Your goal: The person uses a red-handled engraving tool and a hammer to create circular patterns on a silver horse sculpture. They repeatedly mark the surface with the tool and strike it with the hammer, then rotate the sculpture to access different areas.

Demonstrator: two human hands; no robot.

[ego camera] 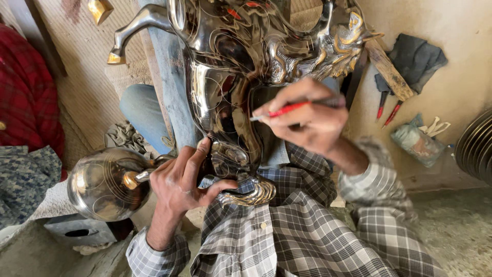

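A person in a grey checked shirt (302,231) sits with a big shiny metal horse (230,66) leaning on their lap. Everything here is told from that horse.

Nearest to the camera, at the horse's low end, is the left hand (184,179). Its fingers are closed around the shiny metal there, with the thumb pressed on a curly gold part (253,192). Just left of the horse's low end sits a round shiny metal ball (102,184) with thin curved lines scratched on it. A small gold knob (130,179) sticks out of the ball, close to the left hand.

A bit higher, in front of the middle of the horse, is the right hand (307,120). Its fingers are pinched tight on a thin red tool (287,109), like a pen. The tip of the tool points left and touches the horse's shiny body. The body has thin circle lines on it.

Under the horse you can see blue jeans (143,113).

Farther up, the horse's leg (138,25) sticks out to the left and ends in a gold hoof (115,58). At the top right of the horse there is wavy gold and silver hair (343,41).

Right of the horse, a wooden stick (389,69) lies on the floor beside a dark cloth (415,56). Two red-handled tools (387,107) lie just below them. A small plastic bag (417,141) sits a little lower.

Far left of the horse is a red checked cloth (25,92).
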